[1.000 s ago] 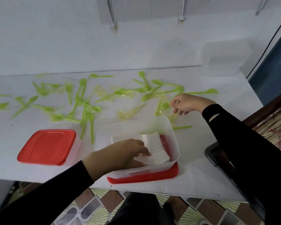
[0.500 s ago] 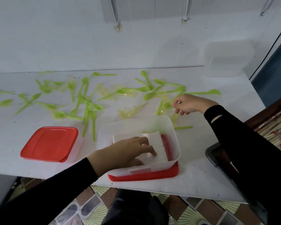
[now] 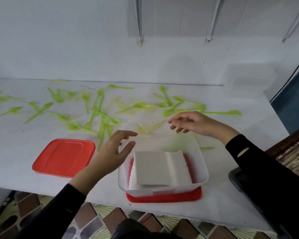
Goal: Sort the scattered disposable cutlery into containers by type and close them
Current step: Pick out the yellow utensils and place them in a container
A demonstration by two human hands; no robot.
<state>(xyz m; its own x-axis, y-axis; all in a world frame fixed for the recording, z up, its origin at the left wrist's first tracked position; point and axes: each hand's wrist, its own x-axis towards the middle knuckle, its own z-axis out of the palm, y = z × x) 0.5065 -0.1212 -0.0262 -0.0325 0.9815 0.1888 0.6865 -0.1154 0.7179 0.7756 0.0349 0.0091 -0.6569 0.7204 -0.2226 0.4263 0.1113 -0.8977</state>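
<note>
Green spoons (image 3: 72, 126) run off left edge; clear spoon (image 3: 145, 130) barely visible.

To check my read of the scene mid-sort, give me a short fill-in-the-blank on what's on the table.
1. The open clear container stands on a ____ lid.
2. The stack of cutlery inside it is ____ in colour.
3. The spoons scattered behind it are ____.
4. The left hand and right hand hold ____.
Missing words: red; white; green; nothing.

Both hands (image 3: 110, 152) (image 3: 195, 123) hover open above the white-fork container (image 3: 201, 163) and green spoons (image 3: 97, 111).
</note>
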